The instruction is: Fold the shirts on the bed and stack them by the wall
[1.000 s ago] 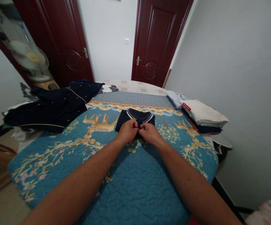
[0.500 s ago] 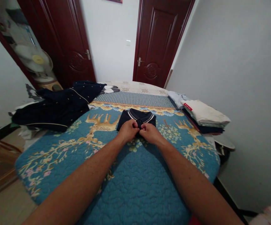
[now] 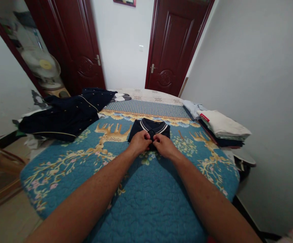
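Observation:
A dark navy shirt (image 3: 137,127), folded small, lies on the blue patterned cover (image 3: 146,189) with its white-striped collar at the far side. My left hand (image 3: 141,141) pinches the shirt's front just below the collar. Close beside it, my right hand (image 3: 163,143) pinches the same dark fabric from the other side. The fingertips of both hands nearly meet, and the near part of the shirt is partly hidden by them.
Dark dotted clothing (image 3: 65,114) lies loosely at the left edge. On the right is a stack of folded clothes, topped by a cream one (image 3: 223,125). A wooden chair (image 3: 4,165) stands at lower left, a fan (image 3: 41,64) behind.
The view has shifted slightly, so the scene sits a little further right and lower. Both hands stay pinched on the shirt front, and the collar looks somewhat more open.

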{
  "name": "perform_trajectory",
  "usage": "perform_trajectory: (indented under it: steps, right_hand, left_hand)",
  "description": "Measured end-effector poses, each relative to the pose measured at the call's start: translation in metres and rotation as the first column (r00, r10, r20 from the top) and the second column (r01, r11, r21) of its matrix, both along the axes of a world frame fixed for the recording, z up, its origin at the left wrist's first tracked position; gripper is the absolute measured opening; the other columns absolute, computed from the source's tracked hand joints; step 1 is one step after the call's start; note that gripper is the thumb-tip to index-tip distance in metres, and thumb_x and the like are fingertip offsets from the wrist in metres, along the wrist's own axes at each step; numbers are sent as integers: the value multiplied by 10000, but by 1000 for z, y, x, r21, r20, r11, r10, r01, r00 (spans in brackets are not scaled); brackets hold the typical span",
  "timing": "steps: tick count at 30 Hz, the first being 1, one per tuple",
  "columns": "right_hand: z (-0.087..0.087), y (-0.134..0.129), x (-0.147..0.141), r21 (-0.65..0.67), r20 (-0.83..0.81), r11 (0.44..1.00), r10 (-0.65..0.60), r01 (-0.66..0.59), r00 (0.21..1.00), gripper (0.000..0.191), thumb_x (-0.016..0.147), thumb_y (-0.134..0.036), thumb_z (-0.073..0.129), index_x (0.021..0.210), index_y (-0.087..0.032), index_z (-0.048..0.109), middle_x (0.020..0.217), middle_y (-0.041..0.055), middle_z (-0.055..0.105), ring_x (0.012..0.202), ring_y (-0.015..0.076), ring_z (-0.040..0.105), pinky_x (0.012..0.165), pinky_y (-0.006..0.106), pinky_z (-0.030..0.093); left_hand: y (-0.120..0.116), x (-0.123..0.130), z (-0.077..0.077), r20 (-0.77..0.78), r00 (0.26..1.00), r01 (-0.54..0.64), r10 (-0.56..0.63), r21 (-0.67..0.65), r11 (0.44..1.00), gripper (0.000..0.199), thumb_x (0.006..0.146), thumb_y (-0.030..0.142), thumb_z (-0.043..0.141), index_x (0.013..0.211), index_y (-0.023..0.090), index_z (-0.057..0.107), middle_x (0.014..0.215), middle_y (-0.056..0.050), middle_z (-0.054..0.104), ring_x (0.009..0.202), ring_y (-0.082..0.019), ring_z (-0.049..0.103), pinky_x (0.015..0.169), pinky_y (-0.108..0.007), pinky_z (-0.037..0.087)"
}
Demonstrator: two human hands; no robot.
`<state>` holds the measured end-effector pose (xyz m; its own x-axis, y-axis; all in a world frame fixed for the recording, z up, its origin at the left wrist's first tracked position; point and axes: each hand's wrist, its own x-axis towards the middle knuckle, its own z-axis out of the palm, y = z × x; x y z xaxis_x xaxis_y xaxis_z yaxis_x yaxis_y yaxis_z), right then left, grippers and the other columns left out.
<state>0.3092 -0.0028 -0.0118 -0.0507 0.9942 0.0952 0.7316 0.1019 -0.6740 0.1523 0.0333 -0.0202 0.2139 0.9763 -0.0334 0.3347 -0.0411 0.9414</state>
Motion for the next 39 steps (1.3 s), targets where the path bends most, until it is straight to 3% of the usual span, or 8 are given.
perform_trajectory:
  steps: [4, 8, 14, 19, 27, 39]
  right_hand:
    - [-5, -4, -5, 102, 69, 994, -36, 29, 997, 146, 897, -133, 559, 1014, -193, 624, 1048, 62, 650, 987, 188, 591, 893, 278, 425]
    - [-5, -7, -10, 140, 95, 990, -45, 31, 994, 143, 910, -130, 527, 1010, -198, 603, 1033, 78, 660, 994, 205, 608, 916, 297, 437]
    - [-13, -8, -13, 83, -129, 988, -119, 130, 984, 104, 891, -188, 546, 966, -241, 595, 892, 16, 680, 818, 184, 653, 756, 276, 485]
    - [-23, -6, -11, 29, -357, 990, -116, 135, 927, 160, 829, -249, 567, 989, -256, 556, 794, -47, 637, 613, 149, 591, 587, 254, 448]
    - [-27, 0, -8, 175, -346, 977, -55, 122, 937, 110, 770, -275, 588, 874, -242, 576, 763, -40, 593, 667, 151, 512, 648, 273, 411]
    - [-21, -4, -5, 233, -248, 966, -51, 111, 968, 232, 819, -257, 598, 1049, -244, 626, 941, 2, 694, 731, 172, 610, 736, 309, 457]
  left_hand:
    - [-1, -1, -1, 57, 998, 0, 1, -17, 1000, 169, 810, 58, 691, 802, 187, 583, 658, 46, 619, 541, -110, 625, 515, -219, 556]
    - [0, -2, -1, 127, 992, 12, -7, -41, 999, 182, 815, 45, 680, 797, 185, 565, 653, 45, 615, 538, -106, 620, 523, -225, 568]
    - [2, -3, -3, 165, 986, 22, -14, -45, 999, 213, 813, 46, 685, 782, 191, 533, 644, 48, 615, 543, -104, 628, 527, -221, 576]
    - [3, -4, -4, 200, 979, 39, -30, -43, 998, 225, 814, 49, 695, 766, 190, 526, 607, 59, 589, 509, -95, 604, 504, -203, 557]
    - [1, -3, -3, 245, 969, 53, -38, -58, 997, 211, 824, 39, 675, 782, 190, 534, 618, 54, 584, 534, -109, 607, 511, -224, 572]
    - [4, -6, -5, 322, 945, 100, -67, -89, 991, 197, 859, 56, 648, 876, 203, 518, 680, 52, 598, 555, -103, 612, 508, -211, 567]
